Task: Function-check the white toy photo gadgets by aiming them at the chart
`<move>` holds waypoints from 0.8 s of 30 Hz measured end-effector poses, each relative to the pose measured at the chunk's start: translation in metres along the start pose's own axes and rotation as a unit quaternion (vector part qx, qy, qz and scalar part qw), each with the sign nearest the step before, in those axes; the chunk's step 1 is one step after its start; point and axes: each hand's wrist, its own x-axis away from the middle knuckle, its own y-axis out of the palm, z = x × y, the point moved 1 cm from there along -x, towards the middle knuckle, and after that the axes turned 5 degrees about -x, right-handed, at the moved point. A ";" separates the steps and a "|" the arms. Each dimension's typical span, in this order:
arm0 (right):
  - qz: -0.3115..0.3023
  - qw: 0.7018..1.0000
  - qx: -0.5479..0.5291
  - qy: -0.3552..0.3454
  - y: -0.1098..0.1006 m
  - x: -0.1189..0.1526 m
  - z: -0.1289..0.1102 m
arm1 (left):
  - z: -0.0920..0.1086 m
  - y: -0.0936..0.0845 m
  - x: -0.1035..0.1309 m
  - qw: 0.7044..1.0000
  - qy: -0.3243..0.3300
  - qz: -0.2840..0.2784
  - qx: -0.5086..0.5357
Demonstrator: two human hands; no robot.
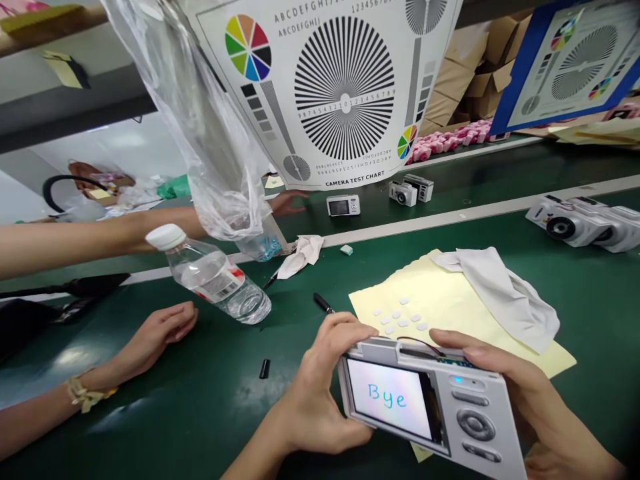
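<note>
A silver digital camera (450, 413) is held up close, its screen lit with the word "Bye" and a small blue light on beside the buttons. My left hand (320, 393) grips its left end, thumb below and fingers over the top. Around the right end is my right hand (540, 407), a finger lying along the top edge. That edge is uncovered there, showing a thin wire and a bit of green circuit board. Behind the camera lies a yellow paper sheet (370, 293) with several small white pads (404, 302) and a white cloth (505, 293).
A water bottle (220, 280) leans at the left, near a co-worker's hand (165, 327). Black marker (323, 303) and cap (265, 369) lie on the green table. More cameras (565, 223) stand at right and on the belt behind. A camera test chart (345, 93) hangs above.
</note>
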 end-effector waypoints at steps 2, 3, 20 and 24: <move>-0.002 1.000 -0.015 -0.012 0.002 -0.001 0.002 | 0.000 0.000 -0.001 1.000 0.006 0.008 0.002; -0.003 1.000 -0.012 -0.017 0.002 -0.001 0.003 | 0.000 0.000 -0.001 1.000 0.012 0.015 0.007; 0.006 0.997 0.070 0.034 0.007 -0.010 0.042 | 0.055 0.009 -0.003 0.957 0.179 0.123 -0.193; 0.086 0.990 0.106 -0.045 0.003 -0.002 0.035 | 0.069 0.005 0.009 0.924 0.181 0.158 -0.298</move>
